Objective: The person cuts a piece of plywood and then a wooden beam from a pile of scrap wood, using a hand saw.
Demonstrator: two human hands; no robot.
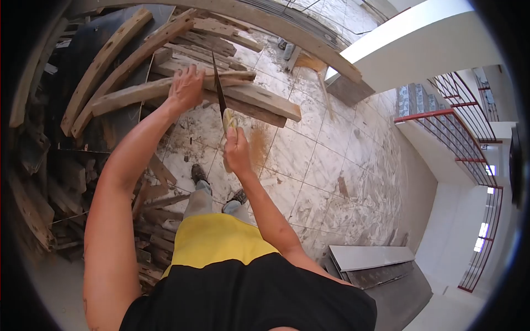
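Note:
My right hand [237, 150] is wrapped round the pale handle of a handsaw [220, 91], whose narrow dark blade points away from me. The blade stands at a wooden beam; how deep it sits in the wood cannot be made out. My left hand [186, 87] lies over a weathered beam [132, 95] to the left of the blade, fingers wrapped over its top. Other thick planks [265, 102] lie beneath and beside it, their ends reaching out over the floor.
Stacked old timber [105, 71] fills the left side. Sawdust [258, 144] lies on the dirty tiled floor [309, 160]. Panels [370, 258] lean at lower right. A staircase with a red railing [425, 115] stands at right. A long beam [309, 38] crosses the top.

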